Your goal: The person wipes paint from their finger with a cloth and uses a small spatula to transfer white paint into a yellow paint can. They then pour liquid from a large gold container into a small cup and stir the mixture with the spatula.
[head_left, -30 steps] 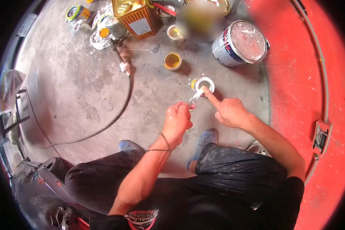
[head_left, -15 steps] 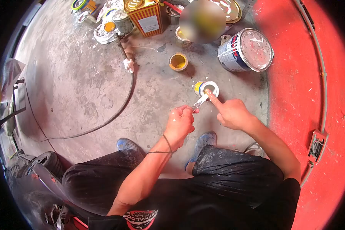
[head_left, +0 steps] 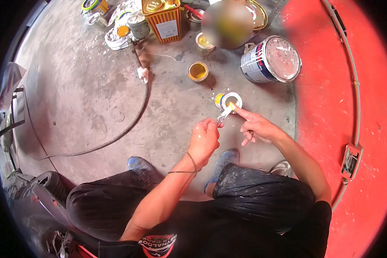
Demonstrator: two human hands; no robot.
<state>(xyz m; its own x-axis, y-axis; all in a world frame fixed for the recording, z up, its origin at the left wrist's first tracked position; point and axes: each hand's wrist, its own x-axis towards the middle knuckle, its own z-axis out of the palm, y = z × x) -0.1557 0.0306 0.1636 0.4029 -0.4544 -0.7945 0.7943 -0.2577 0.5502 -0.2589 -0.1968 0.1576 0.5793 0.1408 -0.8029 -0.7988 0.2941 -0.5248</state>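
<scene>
My left hand is closed round the handle of a small spatula, whose pale blade tip is over the near rim of a small open tin. Some yellowish stuff shows at the blade's tip. From the right, my right hand reaches in with its index finger stretched out, the fingertip at the blade tip beside the tin's mouth. Its other fingers are loosely bent and apart, with nothing in them. Behind the tin stands an open cup of yellow-brown paint.
A large paint bucket stands at the right beside the red surface. At the back are a striped square can and several tins. A dark hose curves over the floor at the left. A blurred round patch hides part of the back.
My right hand's lower fingers have loosened and spread, its index finger still at the blade tip. Yellowish stuff now shows at the tip. The whole view has shifted slightly.
</scene>
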